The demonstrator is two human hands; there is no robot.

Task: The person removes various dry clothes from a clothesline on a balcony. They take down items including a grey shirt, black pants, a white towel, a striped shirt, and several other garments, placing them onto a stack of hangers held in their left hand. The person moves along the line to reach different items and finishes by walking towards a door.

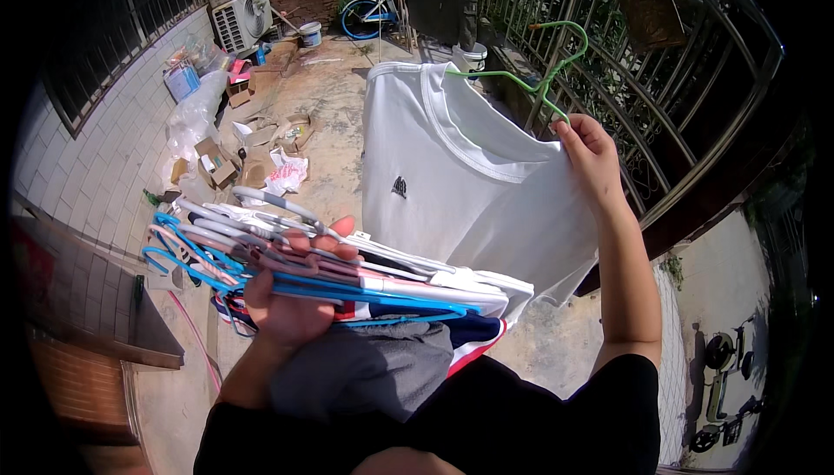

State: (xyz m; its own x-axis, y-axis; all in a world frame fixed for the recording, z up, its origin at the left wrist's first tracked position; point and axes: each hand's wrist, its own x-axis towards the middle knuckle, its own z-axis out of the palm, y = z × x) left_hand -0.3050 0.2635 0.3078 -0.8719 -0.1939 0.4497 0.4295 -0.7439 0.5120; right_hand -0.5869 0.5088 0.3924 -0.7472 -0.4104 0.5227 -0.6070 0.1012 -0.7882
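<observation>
My left hand (291, 308) is wrapped round a bundle of clothes hangers (404, 285), blue, white, grey and pinkish, with their hooks fanned to the left. Clothes hang from that bundle, among them a grey garment (365, 366) and a navy one with red and white trim (476, 331). At the upper right, my right hand (589, 146) pinches a white T-shirt (473, 188) by its shoulder next to the collar, together with the arm of a green hanger (549, 77) inside it. The shirt hangs spread, its small dark chest mark facing me. Its lower part is hidden behind the bundle.
A dark metal railing (599, 58) runs close along the right. Cardboard boxes (215, 162) and plastic bags (287, 171) litter the ground by the left wall. Farther back are an air-conditioner unit (243, 21), white buckets (310, 34), a blue bicycle (369, 16) and a hanging dark garment (443, 1).
</observation>
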